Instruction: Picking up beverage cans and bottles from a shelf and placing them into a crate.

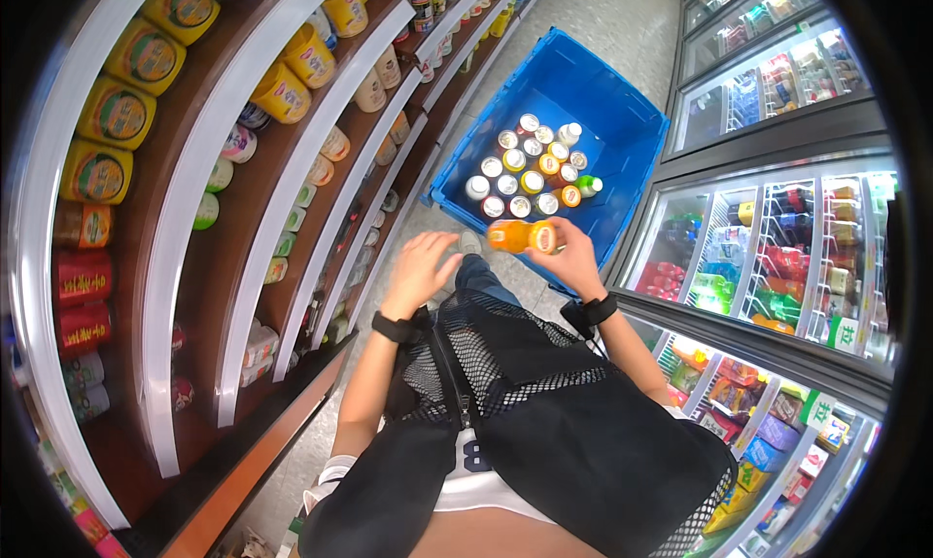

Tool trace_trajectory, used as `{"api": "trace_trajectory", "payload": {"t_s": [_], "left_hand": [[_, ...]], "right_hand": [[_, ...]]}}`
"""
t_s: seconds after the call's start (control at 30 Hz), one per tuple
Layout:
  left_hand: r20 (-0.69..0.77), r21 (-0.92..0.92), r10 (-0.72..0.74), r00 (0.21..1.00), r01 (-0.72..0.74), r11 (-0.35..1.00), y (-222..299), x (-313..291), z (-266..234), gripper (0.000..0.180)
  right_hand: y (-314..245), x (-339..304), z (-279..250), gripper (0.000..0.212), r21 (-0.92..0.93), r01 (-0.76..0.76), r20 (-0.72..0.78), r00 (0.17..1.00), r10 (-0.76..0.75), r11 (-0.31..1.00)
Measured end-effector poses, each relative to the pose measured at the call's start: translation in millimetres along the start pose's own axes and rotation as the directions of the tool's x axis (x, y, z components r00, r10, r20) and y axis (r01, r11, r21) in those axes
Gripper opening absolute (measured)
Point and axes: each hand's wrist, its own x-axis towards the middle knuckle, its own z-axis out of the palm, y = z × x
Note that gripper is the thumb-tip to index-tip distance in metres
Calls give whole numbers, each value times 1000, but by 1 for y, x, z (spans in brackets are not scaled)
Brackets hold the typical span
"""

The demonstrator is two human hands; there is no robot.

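My right hand [571, 259] is closed around a small orange drink bottle [509, 235], held on its side just above the near edge of a blue plastic crate [622, 111]. To its left, my left hand [420, 266] hovers with nothing in it, fingers apart and pointing toward the bottle. Inside the crate, several drink cans [506, 184] stand upright in a cluster. Among them are a white-capped bottle [570, 132] and a green bottle [589, 185]. Neither hand touches the crate.
Shelves [185, 266] on the left carry cans, tubs and yellow-labelled jars [117, 113]. Glass-door coolers [777, 257] full of drinks line the right side. Grey floor [612, 14] runs between them, and one shoe [471, 242] shows below the crate.
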Motion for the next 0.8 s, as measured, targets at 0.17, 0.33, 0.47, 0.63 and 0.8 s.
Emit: {"api": "trace_trajectory", "payload": {"t_s": [0.17, 0.33, 0.47, 0.63, 0.8], "left_hand": [[-10, 63, -250, 968, 250, 966, -28, -43, -15, 26], [-39, 74, -391, 920, 393, 917, -38, -73, -30, 25], [-28, 99, -508, 861, 508, 856, -22, -76, -48, 24], [-28, 162, -528, 849, 525, 836, -13, -87, -55, 23], [15, 135, -690, 723, 683, 718, 6, -95, -64, 25]], "right_hand": [[77, 9, -8, 66, -333, -221, -126, 974, 189, 917], [129, 24, 7, 67, -420, -326, -92, 944, 318, 847], [165, 38, 34, 65, -470, -400, -93, 909, 407, 786], [193, 54, 58, 68, -552, -488, 49, 790, 611, 676], [197, 46, 62, 72, -507, -611, 82, 669, 739, 608]]}}
